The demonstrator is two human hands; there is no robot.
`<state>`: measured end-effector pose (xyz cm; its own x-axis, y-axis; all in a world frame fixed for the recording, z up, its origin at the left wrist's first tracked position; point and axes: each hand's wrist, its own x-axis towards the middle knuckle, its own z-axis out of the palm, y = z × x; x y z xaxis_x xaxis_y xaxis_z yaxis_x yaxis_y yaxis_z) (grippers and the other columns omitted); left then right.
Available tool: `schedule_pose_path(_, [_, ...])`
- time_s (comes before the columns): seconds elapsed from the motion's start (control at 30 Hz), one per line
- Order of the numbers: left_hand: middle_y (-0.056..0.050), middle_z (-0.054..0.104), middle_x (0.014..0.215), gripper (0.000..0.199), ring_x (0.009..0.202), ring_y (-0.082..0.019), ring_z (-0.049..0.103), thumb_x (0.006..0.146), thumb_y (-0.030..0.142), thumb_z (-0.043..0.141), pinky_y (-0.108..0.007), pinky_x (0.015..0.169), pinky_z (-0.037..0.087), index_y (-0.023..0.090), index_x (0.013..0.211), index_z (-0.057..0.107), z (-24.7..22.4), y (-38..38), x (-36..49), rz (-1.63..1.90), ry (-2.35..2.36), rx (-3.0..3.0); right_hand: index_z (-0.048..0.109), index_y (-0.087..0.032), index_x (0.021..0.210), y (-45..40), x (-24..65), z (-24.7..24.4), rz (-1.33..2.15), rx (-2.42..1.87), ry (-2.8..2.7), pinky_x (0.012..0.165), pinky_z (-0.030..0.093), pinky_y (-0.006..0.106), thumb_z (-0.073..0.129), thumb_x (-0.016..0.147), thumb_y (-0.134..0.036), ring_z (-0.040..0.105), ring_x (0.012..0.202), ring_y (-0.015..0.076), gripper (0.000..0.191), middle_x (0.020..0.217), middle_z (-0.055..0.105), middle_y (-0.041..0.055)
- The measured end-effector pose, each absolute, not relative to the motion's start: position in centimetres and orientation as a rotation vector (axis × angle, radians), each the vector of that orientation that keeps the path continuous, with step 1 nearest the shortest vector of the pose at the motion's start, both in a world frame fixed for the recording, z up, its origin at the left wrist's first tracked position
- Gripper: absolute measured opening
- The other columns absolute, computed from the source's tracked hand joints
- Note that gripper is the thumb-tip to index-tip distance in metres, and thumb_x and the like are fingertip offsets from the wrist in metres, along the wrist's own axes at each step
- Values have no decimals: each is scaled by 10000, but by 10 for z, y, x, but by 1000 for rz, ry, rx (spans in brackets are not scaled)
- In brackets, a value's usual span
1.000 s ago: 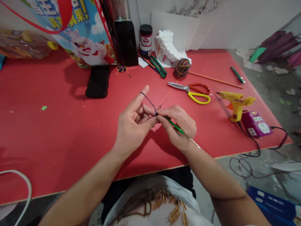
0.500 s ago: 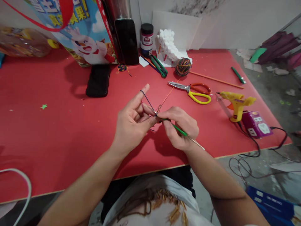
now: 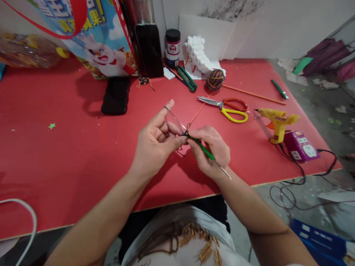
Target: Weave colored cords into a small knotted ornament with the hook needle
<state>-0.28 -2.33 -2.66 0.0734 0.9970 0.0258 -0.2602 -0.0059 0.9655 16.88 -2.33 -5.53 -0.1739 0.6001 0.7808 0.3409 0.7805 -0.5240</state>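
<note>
My left hand point(image 3: 155, 144) pinches a small piece of yarn work between thumb and fingers, its raised index finger carrying a dark strand of yarn point(image 3: 174, 117). My right hand point(image 3: 212, 149) is closed on a crochet hook point(image 3: 205, 150) with a green grip. The hook's front end meets the yarn at my left fingertips, and its metal tail points down to the right. From there an orange strand runs up toward the multicoloured yarn ball point(image 3: 215, 79). Loose yarn ends hang below my fingertips.
Scissors point(image 3: 222, 105) lie beyond my right hand. Farther right are a yellow glue gun point(image 3: 279, 123) and a purple box point(image 3: 301, 146). A black phone point(image 3: 115, 96), green cutter point(image 3: 187, 78), jar point(image 3: 172, 48) and white model point(image 3: 196, 51) stand or lie at the back of the red table point(image 3: 69, 159).
The green hook has turned steeper and shifted left with my right hand, its tip now further up through the yarn. My left hand has hardly moved.
</note>
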Motion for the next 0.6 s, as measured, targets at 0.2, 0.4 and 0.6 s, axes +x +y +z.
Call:
schedule_pose_path(0.2, [23, 736, 778, 890, 704, -123, 680, 674, 132, 985, -227, 674, 572, 241, 1491, 649, -22, -20, -8, 1263, 918, 1031, 713, -260, 1211, -19, 169, -58, 377, -614, -1697, 768, 625, 348, 713, 985, -176, 763, 853, 186, 241, 984, 809, 37])
schedule_pose_path(0.4, [36, 725, 772, 905, 636, -98, 618, 736, 125, 942, -213, 617, 545, 286, 1557, 595, -18, -28, 2, 1300, 1012, 1087, 719, -214, 1166, -21, 166, -59, 273, -748, -1779, 761, 617, 341, 676, 986, -124, 748, 835, 184, 206, 943, 805, 61])
schedule_pose_path(0.6, [55, 698, 761, 988, 644, -88, 635, 627, 185, 1016, -192, 636, 557, 264, 1529, 619, -25, -21, -4, 1215, 889, 924, 712, -221, 1226, -21, 166, -58, 159, -633, -1779, 745, 646, 313, 708, 991, -162, 760, 827, 179, 243, 964, 803, 59])
